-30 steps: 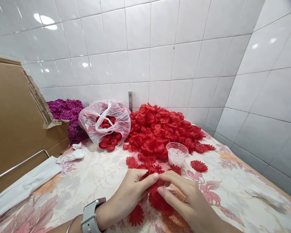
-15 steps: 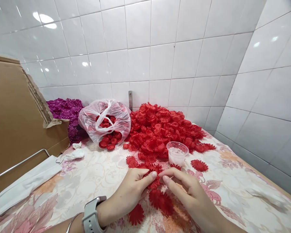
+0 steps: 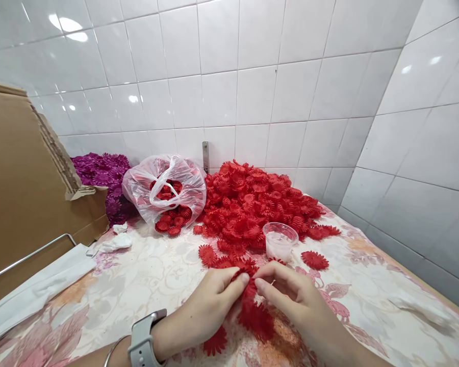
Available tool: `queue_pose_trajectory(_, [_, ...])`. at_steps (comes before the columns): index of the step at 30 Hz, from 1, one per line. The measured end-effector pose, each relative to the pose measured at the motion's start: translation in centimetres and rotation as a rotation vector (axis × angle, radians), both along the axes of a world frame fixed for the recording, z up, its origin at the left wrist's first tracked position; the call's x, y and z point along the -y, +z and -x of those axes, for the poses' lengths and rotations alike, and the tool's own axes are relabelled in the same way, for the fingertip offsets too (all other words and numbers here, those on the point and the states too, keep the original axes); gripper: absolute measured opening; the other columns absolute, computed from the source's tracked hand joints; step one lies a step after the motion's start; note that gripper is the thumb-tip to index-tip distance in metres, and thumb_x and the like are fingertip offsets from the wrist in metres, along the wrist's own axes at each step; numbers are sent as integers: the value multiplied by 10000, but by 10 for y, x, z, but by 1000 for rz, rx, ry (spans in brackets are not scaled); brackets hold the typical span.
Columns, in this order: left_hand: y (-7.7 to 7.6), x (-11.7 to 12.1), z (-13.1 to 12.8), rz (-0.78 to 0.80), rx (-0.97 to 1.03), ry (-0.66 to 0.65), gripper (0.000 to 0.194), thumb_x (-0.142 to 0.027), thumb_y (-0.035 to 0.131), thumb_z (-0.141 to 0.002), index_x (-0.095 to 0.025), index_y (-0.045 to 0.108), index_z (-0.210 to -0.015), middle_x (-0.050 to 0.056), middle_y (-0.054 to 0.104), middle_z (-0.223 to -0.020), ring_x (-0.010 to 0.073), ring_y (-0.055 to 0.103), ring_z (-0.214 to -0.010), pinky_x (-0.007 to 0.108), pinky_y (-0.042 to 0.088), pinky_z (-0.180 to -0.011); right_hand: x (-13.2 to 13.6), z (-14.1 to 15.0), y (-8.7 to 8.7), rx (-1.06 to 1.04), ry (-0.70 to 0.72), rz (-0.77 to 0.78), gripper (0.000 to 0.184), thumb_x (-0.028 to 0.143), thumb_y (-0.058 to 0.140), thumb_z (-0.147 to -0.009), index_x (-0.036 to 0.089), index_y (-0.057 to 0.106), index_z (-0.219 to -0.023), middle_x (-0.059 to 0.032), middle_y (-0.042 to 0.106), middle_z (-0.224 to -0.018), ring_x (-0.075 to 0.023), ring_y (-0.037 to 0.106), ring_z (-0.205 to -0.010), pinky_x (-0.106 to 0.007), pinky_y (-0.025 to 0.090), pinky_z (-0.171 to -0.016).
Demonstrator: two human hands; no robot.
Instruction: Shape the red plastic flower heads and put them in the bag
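Observation:
My left hand (image 3: 220,295) is closed round a red fabric flower (image 3: 248,289), its thumb pressed on the near side. From the other side, my right hand (image 3: 286,290) brings thumb and forefinger together at the flower's right edge, the fingertips close to each other. Below the hands, a loose red flower (image 3: 262,323) lies on the cloth, and another red flower (image 3: 215,342) lies partly under my left wrist. Just beyond my right hand stands a clear plastic cup (image 3: 280,242) with whitish stuff inside.
A large heap of red flowers (image 3: 260,199) rests against the tiled wall. Left of it is a plastic bag (image 3: 137,191) of red flowers, then a purple flower pile (image 3: 103,173). A cardboard box (image 3: 23,193) stands at left, white paper (image 3: 42,285) before it. Floral cloth (image 3: 149,270) covers the table.
My right fingertips have drawn slightly away from my left thumb, then come back against the flower's edge. The held flower shows more between the hands. The view has shifted slightly.

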State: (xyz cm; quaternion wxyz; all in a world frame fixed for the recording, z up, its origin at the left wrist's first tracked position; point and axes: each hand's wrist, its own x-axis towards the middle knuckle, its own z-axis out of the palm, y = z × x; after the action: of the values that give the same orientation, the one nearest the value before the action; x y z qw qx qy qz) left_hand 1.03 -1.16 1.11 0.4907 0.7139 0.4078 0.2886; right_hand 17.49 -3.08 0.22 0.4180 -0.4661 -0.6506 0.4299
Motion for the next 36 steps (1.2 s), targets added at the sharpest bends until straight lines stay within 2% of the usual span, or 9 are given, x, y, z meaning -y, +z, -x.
queue_pose_trajectory(4, [-2, -3, 2, 90, 96, 35, 413, -462, 440, -837, -184, 326, -554, -96, 238, -439, 52, 194, -397, 222, 153, -410, 1, 0, 0, -19, 16, 11, 230, 398, 480, -830, 200, 565, -752, 28, 499, -656, -125, 458, -612, -227, 376, -553])
queue_pose_trajectory(8, [0, -2, 2, 142, 78, -10, 460, -482, 471, -807, -181, 315, -497, -93, 233, -412, 46, 168, -381, 242, 107, -402, 2, 2, 2, -41, 63, 38, 205, 399, 529, -795, 199, 571, -782, 11, 548, -701, -141, 498, -659, -241, 396, -588])
queue_pose_trajectory(13, [3, 2, 2, 187, 45, -96, 480, -514, 505, -770, -178, 340, -469, -93, 196, -421, 53, 145, -399, 249, 97, -409, 4, 4, 1, 32, 126, 23, 154, 319, 609, -729, 199, 541, -798, 18, 555, -712, -133, 517, -640, -236, 415, -579])
queue_pose_trajectory(18, [-3, 4, 1, 21, -56, -75, 490, -525, 435, -807, -174, 334, -479, -70, 232, -481, 72, 192, -457, 243, 143, -426, 7, 5, 1, 139, 144, -60, 30, 202, 552, -733, 204, 522, -736, 22, 563, -689, -137, 544, -637, -232, 433, -581])
queue_pose_trajectory(23, [2, 7, 0, -80, -186, -103, 388, -442, 367, -867, -163, 468, -617, -48, 411, -588, 97, 356, -558, 215, 269, -517, 9, 6, 0, 210, 114, -230, 46, 176, 481, -762, 210, 508, -747, 16, 561, -691, -131, 522, -611, -236, 426, -573])
queue_pose_trajectory(26, [11, 11, 1, -133, -274, -77, 382, -425, 271, -902, -176, 503, -728, -24, 488, -684, 120, 420, -632, 224, 319, -615, 8, 6, -2, 171, 51, -223, 60, 194, 456, -785, 216, 501, -754, 17, 567, -699, -135, 531, -623, -246, 435, -591])
queue_pose_trajectory(29, [15, 12, 2, -123, -325, -100, 333, -401, 269, -905, -186, 497, -791, -8, 509, -747, 133, 450, -684, 228, 338, -675, 6, 5, -3, 95, -27, -180, 41, 233, 472, -785, 221, 496, -755, 16, 563, -717, -145, 546, -655, -260, 451, -618])
queue_pose_trajectory(32, [11, 9, 1, -101, -297, -97, 322, -414, 294, -898, -190, 465, -742, -11, 501, -735, 136, 452, -701, 219, 340, -667, 6, 5, -4, 61, -92, -180, 29, 245, 494, -772, 229, 491, -796, 15, 552, -756, -142, 549, -650, -262, 457, -611])
queue_pose_trajectory(36, [3, 4, -1, -132, -249, -54, 361, -403, 326, -890, -182, 402, -615, -39, 428, -614, 114, 382, -606, 221, 289, -587, 9, 5, -5, 135, -90, -314, 41, 215, 476, -786, 235, 491, -754, 10, 540, -724, -148, 531, -654, -264, 435, -607])
